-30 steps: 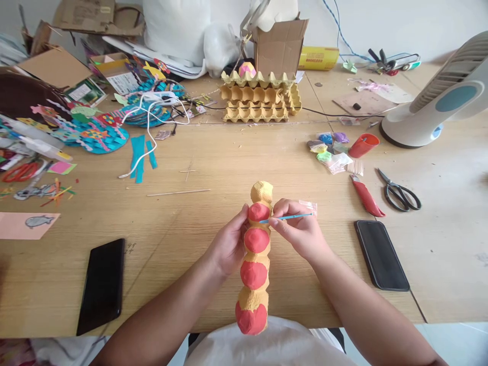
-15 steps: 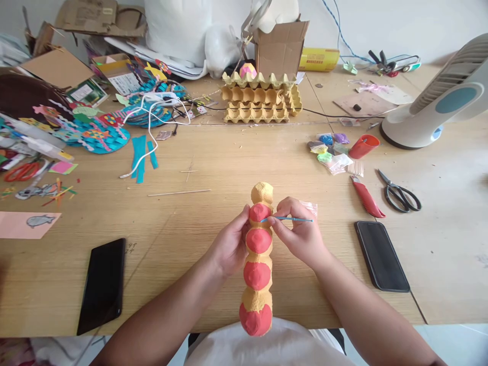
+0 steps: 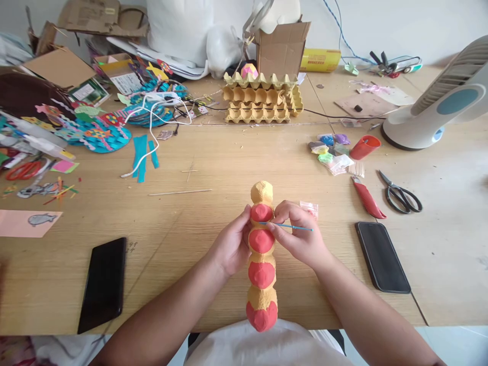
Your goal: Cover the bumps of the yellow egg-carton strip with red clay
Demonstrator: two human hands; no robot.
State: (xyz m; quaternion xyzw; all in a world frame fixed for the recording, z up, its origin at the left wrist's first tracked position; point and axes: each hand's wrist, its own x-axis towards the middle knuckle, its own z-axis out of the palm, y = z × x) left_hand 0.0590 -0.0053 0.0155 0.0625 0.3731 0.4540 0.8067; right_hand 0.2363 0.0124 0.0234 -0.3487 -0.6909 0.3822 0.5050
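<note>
A yellow egg-carton strip stands out lengthwise in front of my body, its row of bumps facing up. Red, clay-like patches cover several bumps; the far end bump is bare yellow. My left hand is closed around the strip's left side near the far end, thumb along its edge. Between thumb and fingertips my right hand pinches a thin blue stick tool. The tool's tip lies at the groove below the farthest red bump. A small clear plastic bag with pink in it lies just beyond my right hand.
One phone lies at left, another at right. Scissors, a red-handled cutter, a red cup and bagged clay sit right. Egg cartons are stacked behind; a fan stands far right.
The strip's near end has swung slightly to the right. The blue tool's tip has moved down from the farthest red bump to the groove below, and its outer end has dipped.
</note>
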